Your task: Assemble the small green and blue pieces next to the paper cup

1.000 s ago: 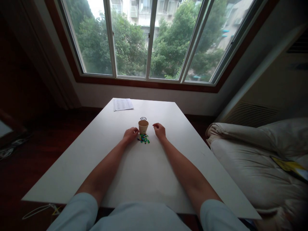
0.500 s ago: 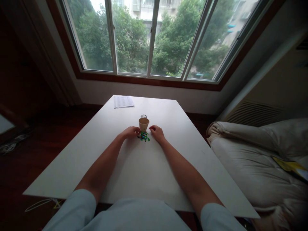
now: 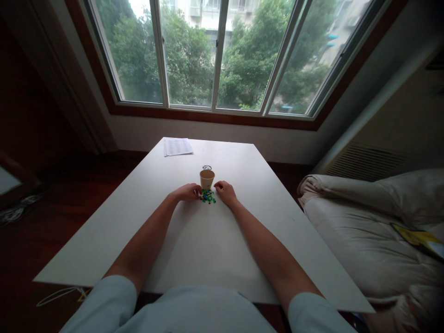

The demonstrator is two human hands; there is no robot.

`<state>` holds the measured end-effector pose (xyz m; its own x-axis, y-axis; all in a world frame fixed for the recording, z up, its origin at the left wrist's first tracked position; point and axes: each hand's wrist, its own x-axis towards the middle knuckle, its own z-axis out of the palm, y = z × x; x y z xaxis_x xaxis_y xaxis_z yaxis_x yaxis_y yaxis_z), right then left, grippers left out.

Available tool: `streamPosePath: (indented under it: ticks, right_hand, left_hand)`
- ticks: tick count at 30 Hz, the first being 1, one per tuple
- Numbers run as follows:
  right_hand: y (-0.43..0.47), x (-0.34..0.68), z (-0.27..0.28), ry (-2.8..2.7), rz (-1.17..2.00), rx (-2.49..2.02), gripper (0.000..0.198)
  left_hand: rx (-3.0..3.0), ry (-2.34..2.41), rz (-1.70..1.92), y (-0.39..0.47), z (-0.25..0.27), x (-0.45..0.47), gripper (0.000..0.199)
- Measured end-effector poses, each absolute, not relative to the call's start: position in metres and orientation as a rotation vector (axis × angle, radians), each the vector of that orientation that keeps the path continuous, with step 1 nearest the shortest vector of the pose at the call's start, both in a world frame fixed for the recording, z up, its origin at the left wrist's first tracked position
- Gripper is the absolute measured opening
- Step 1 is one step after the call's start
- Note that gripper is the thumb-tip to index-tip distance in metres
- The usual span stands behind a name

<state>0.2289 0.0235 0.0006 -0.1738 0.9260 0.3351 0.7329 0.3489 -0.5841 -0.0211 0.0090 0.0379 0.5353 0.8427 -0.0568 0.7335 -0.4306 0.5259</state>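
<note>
A small pile of green, blue and dark beads or similar tiny pieces point(image 3: 208, 197) lies on the white table. Right behind the pile stands an upright brown paper cup point(image 3: 207, 179), its mouth facing up. My left hand point(image 3: 190, 191) rests at the pile's left edge, fingers bent and somewhat apart, tips at the pieces. To the right of the cup, my right hand point(image 3: 226, 190) has its fingers curled together in a pinch. Anything between those fingertips is too small to make out. Behind the cup lies a thin dark loop, like a cord point(image 3: 207, 167).
Printed paper sheets point(image 3: 178, 146) lie at the table's point(image 3: 208, 249) far left corner. A padded beige seat point(image 3: 340, 231) with a yellow item point(image 3: 416, 238) stands along the right. Beyond the far edge is a wall with a window point(image 3: 215, 110).
The fingers of my left hand have shifted slightly at the pile's edge. My right hand stays almost still beside the cup; the cup has not moved.
</note>
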Motion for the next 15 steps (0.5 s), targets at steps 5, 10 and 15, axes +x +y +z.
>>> streamPosePath:
  ticks: [5, 10, 15]
  right_hand:
    - [0.025, 0.229, -0.001, -1.97, 0.393, -1.443, 0.024]
    - [0.026, 0.231, -0.004, -1.974, 0.382, -1.428, 0.024]
    - [0.024, 0.231, -0.003, -1.984, 0.364, -1.429, 0.023]
  left_hand:
    - [2.346, 1.225, 0.237, 0.003, 0.042, -0.016, 0.033]
    - [2.405, 1.365, 0.293, -0.003, 0.039, -0.008, 0.023]
    - [2.477, 1.451, 0.44, -0.007, 0.032, -0.001, 0.015]
